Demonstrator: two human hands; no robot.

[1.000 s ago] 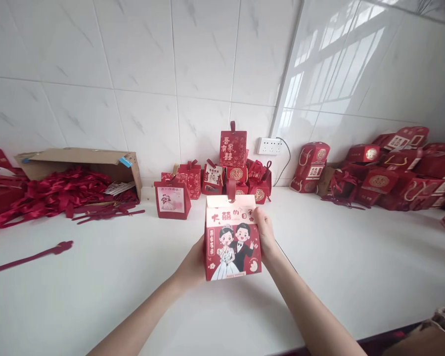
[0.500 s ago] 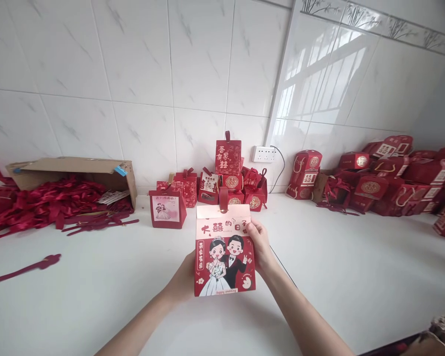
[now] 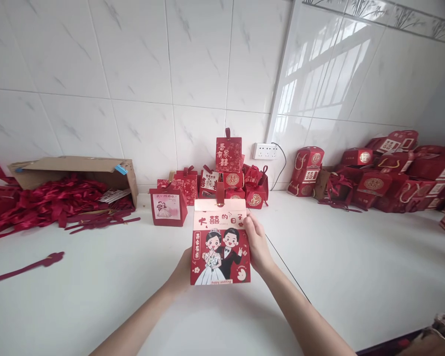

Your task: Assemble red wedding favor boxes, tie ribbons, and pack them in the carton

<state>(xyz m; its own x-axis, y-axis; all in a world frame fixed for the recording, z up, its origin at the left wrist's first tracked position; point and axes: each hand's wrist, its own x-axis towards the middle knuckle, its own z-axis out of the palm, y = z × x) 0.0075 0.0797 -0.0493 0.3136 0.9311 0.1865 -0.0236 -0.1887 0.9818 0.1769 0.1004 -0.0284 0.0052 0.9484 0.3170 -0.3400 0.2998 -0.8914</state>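
Between my two hands is a red and pale pink gift box [image 3: 221,247] with a cartoon bride and groom on its front and a dark red ribbon loop on top. My left hand [image 3: 183,269] grips its left side, fingers mostly hidden behind it. On the right edge, near the top, my right hand [image 3: 258,244] is closed round the box. Just beyond, to the left, stands a smaller red box [image 3: 168,207] with a pink picture label. Behind the held box, several red boxes are stacked, with a square red box [image 3: 229,154] on top.
An open cardboard box [image 3: 74,164] spills dark red ribbons [image 3: 52,202] at the left. One ribbon strip [image 3: 29,268] lies nearer. Many red boxes [image 3: 389,185] are piled at the right. A power socket [image 3: 265,151] with a cable is on the tiled wall.
Both hands and the held box have moved slightly up and to the left in the view. The grip looks the same.
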